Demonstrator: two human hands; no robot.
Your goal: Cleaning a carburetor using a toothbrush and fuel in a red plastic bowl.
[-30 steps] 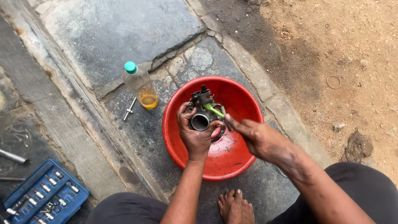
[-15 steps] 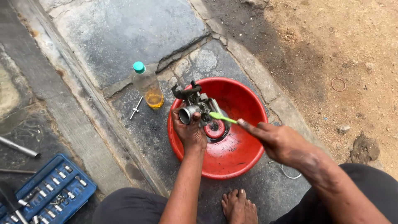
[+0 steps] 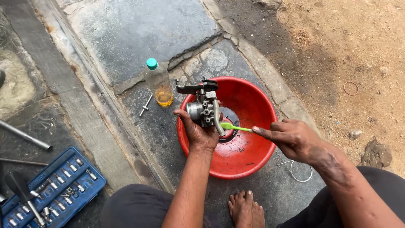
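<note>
While the person is squatting over a red plastic basin [image 3: 249, 162] on the stone pavement [image 3: 139, 33], the left hand [image 3: 200, 133] is wrapping its grip around a grey metal carburetor [image 3: 205, 107], holding it up above the basin's left rim. Carburetor is looking grimy, with a round silver throat on its left side, a dark lever arm sticking out on top and a curved metal tube running down its right side. Right hand [image 3: 289, 137] is pinching a green toothbrush [image 3: 234, 126], index finger stretched along the handle, brush head touching the carburetor's lower right. A clear bottle [image 3: 159, 83] with a teal cap and yellowish liquid is standing just left of the basin. A blue socket set case [image 3: 52, 190] is lying open at lower left. A bare foot [image 3: 247, 209] is showing below the basin.
</note>
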